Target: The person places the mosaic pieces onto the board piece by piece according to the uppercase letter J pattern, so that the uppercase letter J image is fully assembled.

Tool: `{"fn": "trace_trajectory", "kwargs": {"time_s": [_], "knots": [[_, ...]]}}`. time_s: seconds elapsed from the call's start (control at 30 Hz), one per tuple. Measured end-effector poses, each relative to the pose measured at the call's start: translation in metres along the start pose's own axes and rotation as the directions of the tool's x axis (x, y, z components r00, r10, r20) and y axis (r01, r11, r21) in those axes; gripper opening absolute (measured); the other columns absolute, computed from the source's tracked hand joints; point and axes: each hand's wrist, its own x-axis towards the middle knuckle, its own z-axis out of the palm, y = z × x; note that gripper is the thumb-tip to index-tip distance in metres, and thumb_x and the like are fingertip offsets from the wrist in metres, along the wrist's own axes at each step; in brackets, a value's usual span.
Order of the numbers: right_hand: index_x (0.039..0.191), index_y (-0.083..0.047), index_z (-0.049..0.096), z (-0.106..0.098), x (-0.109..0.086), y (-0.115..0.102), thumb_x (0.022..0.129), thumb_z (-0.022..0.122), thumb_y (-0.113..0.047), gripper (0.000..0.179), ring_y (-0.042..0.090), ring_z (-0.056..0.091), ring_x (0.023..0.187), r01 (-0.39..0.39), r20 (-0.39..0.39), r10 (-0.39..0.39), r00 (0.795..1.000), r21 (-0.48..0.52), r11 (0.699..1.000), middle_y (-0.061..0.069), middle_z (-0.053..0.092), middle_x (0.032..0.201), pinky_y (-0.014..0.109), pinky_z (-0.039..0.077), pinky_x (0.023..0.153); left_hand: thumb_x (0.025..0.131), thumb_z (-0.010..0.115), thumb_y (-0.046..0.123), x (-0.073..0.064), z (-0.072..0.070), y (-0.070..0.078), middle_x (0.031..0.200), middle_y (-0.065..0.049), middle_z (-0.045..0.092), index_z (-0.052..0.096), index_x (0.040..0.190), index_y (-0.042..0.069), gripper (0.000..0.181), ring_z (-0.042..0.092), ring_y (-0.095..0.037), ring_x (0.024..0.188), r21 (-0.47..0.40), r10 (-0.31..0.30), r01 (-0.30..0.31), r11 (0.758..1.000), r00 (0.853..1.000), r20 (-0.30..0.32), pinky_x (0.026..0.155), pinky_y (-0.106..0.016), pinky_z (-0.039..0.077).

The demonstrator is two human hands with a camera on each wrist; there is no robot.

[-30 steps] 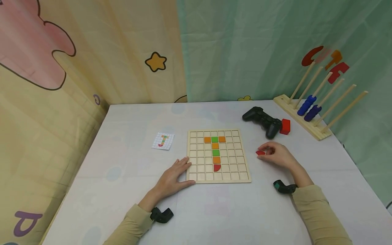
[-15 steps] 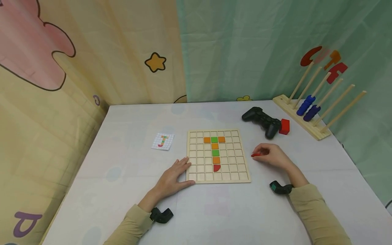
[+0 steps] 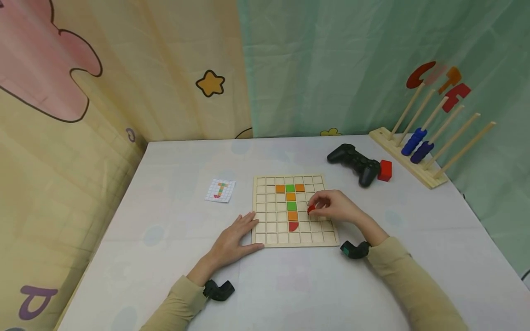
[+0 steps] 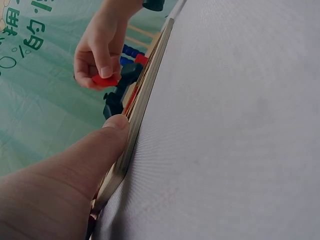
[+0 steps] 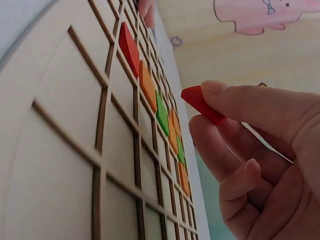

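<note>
A wooden grid board [image 3: 273, 239] lies on the white table, with orange and green square tiles set in a T shape. At the foot of that column sits a red quarter-round tile [image 3: 293, 226]. My right hand [image 3: 337, 206] is above the board's right half, pinching a second red tile [image 5: 202, 104] between thumb and fingers; the right wrist view shows it held clear of the grid. My left hand [image 3: 232, 241] rests at the board's left edge with fingers spread, its thumb [image 4: 112, 132] against the near edge in the left wrist view.
Left of the board lies a small pattern card [image 3: 220, 191]. Behind it to the right are a black game controller [image 3: 354, 163], a red block [image 3: 385, 170] and a wooden peg stand [image 3: 407, 158] with blue beads.
My right hand has carried the red tile leftward from the table beside the board to over the grid. The left hand stays in place.
</note>
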Motion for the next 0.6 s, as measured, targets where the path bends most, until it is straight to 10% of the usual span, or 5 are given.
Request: {"fn": "trace_trajectory", "kwargs": {"time_s": [0.23, 0.6], "knots": [[0.101, -0.011, 0.073, 0.026, 0.027, -0.023, 0.085, 0.071, -0.019, 0.018, 0.008, 0.059, 0.076, 0.17, 0.19, -0.164, 0.968, -0.016, 0.985, -0.007, 0.065, 0.088, 0.024, 0.054, 0.067, 0.083, 0.066, 0.051, 0.0, -0.001, 0.001, 0.148, -0.007, 0.036, 0.05, 0.136, 0.005, 0.072, 0.028, -0.018, 0.138, -0.003, -0.009, 0.009, 1.0, 1.0, -0.003, 0.116, -0.031, 0.02], [0.089, -0.014, 0.068, 0.053, 0.039, -0.037, 0.084, 0.072, -0.014, 0.006, 0.006, 0.058, 0.068, 0.1, 0.278, -0.075, 0.958, -0.077, 0.992, -0.009, 0.063, 0.075, 0.022, 0.053, 0.064, 0.083, 0.065, 0.052, 0.0, -0.001, 0.0, 0.148, -0.006, 0.035, 0.049, 0.136, 0.006, 0.072, 0.027, -0.017, 0.138, -0.004, -0.016, 0.016, 1.0, 1.0, 0.009, 0.116, -0.029, 0.017]]}}
